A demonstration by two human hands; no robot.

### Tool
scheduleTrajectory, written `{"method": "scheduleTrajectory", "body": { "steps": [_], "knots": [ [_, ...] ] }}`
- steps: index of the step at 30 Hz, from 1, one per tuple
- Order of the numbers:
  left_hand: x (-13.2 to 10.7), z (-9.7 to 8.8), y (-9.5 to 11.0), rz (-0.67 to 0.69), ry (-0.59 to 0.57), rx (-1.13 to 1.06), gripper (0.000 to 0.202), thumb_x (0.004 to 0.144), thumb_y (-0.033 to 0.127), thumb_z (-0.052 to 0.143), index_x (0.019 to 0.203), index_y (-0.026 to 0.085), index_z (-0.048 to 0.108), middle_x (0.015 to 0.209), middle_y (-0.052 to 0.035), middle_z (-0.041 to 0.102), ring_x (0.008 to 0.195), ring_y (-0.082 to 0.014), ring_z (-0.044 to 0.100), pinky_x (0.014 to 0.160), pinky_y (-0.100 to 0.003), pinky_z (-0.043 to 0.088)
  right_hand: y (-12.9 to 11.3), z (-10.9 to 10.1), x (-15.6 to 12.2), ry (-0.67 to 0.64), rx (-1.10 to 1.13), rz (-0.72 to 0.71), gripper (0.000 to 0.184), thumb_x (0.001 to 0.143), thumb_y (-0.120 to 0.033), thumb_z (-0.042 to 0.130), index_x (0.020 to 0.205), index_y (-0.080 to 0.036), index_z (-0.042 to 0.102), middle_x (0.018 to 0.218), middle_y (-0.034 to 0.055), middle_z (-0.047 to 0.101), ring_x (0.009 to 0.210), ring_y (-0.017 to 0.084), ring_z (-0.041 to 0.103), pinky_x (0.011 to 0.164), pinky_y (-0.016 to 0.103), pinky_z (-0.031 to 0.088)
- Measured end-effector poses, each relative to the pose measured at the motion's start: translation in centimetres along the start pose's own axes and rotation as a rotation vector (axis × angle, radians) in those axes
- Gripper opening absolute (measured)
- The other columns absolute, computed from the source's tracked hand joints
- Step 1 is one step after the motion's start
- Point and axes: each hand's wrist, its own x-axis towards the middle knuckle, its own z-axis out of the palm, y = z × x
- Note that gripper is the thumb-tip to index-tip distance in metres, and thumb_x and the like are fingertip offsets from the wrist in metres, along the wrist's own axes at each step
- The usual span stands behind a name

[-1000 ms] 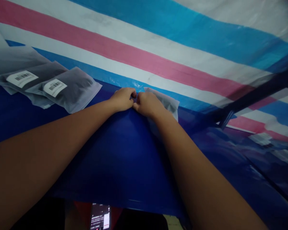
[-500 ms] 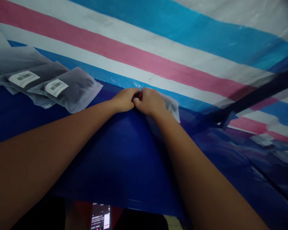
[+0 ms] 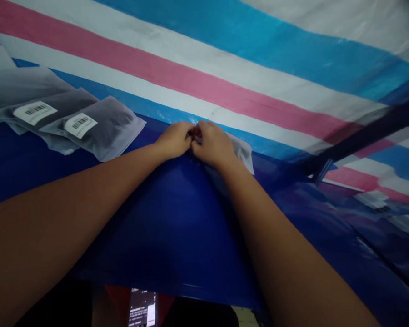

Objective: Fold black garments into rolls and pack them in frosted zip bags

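- Head view: left hand (image 3: pixel 173 140) and right hand (image 3: pixel 211 143), fingers curled, tips close together over the far part of the blue table (image 3: pixel 170 227); whether either grips anything cannot be told.
- Frosted bag (image 3: pixel 244 152): near the table's far side, partly hidden by the right hand, with the striped sheet (image 3: pixel 225 93) behind.
- Handling, as judged: probably light, soft and pliable, its film somewhat slippery; breakage seems unlikely.
- Hold, as judged: best pinched at the flat corner showing right of the hand.
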Motion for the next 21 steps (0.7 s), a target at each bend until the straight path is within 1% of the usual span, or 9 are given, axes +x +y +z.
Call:
{"method": "scheduleTrajectory", "body": {
  "steps": [4,8,11,14,17,19,21],
  "knots": [
    [0.06,-0.08,0.15,-0.025,0.038,0.014,0.025,0.088,0.007,0.054,0.098,0.019,0.073,0.108,-0.0079,0.081,0.093,-0.0226,0.071,0.082,-0.036,0.051,-0.23,0.02,-0.02,0.025,-0.018,0.004,0.026,0.094,-0.016,0.052,0.117,-0.017,0.066,0.122,0.0165,0.072,0.105,0.031,0.064,0.081,0.039,0.043],
    [-0.08,-0.12,0.24,-0.052,0.056,0.054,0.02,0.087,0.01,0.056,0.094,0.021,0.072,0.103,-0.0086,0.081,0.091,-0.0248,0.07,0.079,-0.039,0.051,-0.56,0.11,-0.11,0.053,-0.056,0.013,0.027,0.095,-0.015,0.05,0.117,-0.016,0.067,0.121,0.0166,0.072,0.102,0.031,0.063,0.079,0.039,0.042],
    [-0.25,-0.13,0.32,-0.078,0.057,0.067,0.018,0.087,0.011,0.057,0.092,0.022,0.07,0.099,-0.0076,0.079,0.087,-0.0246,0.069,0.077,-0.039,0.05,-0.63,0.3,-0.18,0.062,-0.066,0.01,0.027,0.098,-0.016,0.047,0.116,-0.017,0.068,0.119,0.0164,0.072,0.1,0.03,0.063,0.077,0.038,0.041],
    [-0.31,-0.19,0.45,-0.085,0.06,0.065,0.017,0.087,0.01,0.057,0.092,0.022,0.069,0.101,-0.0079,0.079,0.09,-0.025,0.069,0.08,-0.039,0.051,-0.68,0.44,-0.19,0.06,-0.06,0.009,0.028,0.101,-0.016,0.046,0.118,-0.018,0.068,0.118,0.0156,0.073,0.1,0.029,0.063,0.077,0.037,0.041],
    [-0.24,-0.27,0.55,-0.114,0.072,0.082,0.015,0.091,0.011,0.056,0.09,0.022,0.066,0.101,-0.0081,0.077,0.093,-0.0257,0.068,0.083,-0.04,0.051,-0.71,0.42,-0.14,0.041,-0.068,0.014,0.03,0.102,-0.016,0.044,0.122,-0.017,0.067,0.119,0.0156,0.073,0.103,0.03,0.063,0.08,0.037,0.042],
    [-0.17,-0.3,0.52,-0.115,0.115,0.089,0.014,0.093,0.012,0.056,0.09,0.022,0.065,0.103,-0.0083,0.076,0.095,-0.0256,0.068,0.086,-0.041,0.051,-0.65,0.35,-0.09,0.031,-0.098,0.029,0.032,0.103,-0.016,0.042,0.123,-0.016,0.068,0.12,0.0173,0.073,0.106,0.031,0.063,0.083,0.039,0.043],
    [-0.12,-0.33,0.44,-0.105,0.182,0.089,0.014,0.094,0.012,0.056,0.091,0.023,0.063,0.107,-0.0084,0.075,0.098,-0.0253,0.067,0.089,-0.041,0.051,-0.5,0.28,-0.07,0.039,-0.138,0.053,0.033,0.105,-0.017,0.041,0.122,-0.015,0.069,0.123,0.0202,0.072,0.109,0.034,0.062,0.087,0.042,0.044]
  ]
}}
